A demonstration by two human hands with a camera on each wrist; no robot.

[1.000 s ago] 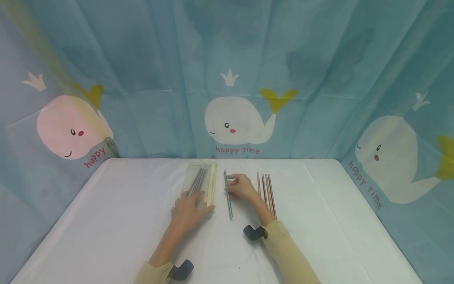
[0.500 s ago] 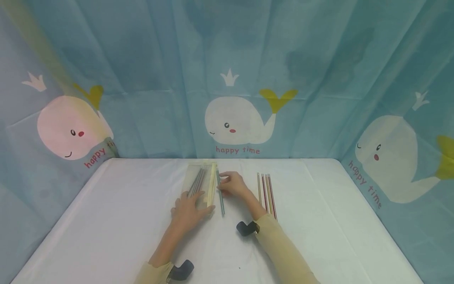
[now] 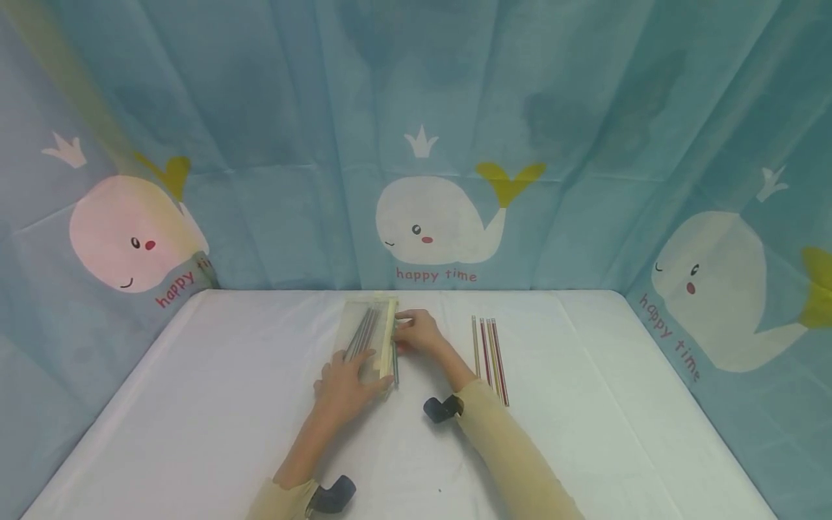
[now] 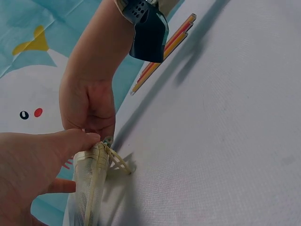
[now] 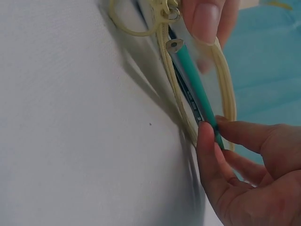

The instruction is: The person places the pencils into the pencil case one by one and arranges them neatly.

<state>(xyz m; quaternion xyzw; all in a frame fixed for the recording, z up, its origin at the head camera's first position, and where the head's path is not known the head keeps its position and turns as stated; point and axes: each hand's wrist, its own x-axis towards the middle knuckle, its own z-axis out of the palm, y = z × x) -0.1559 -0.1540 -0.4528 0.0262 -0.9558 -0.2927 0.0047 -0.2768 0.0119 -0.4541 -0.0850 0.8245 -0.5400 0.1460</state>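
Note:
A see-through zip pouch [image 3: 353,318] with a cream edge lies mid-table, several dark pencils [image 3: 362,336] inside it. My left hand [image 3: 346,386] holds it, fingers spread over its near part and thumb at the zip edge. In the right wrist view the zip [image 5: 175,92] gapes, with a cream pull ring [image 5: 134,33] hanging at its end. Between thumb and fingers my right hand [image 5: 254,169] pinches a green pencil [image 5: 196,82], lengthwise within the gap. Beside that pencil lies a darker one with lettering [image 5: 187,94]; whether it too is pinched I cannot tell.
Several gold and red pencils [image 3: 492,361] lie side by side on the white tabletop [image 3: 585,419], right of my right forearm. A blue whale-print curtain [image 3: 292,217] rises behind the table and at both sides. Each wrist carries a dark camera mount [image 3: 443,409].
My right hand has moved left with the green pencil, from a spot beside the pouch to its zip edge. The left hand and pouch have stayed in place.

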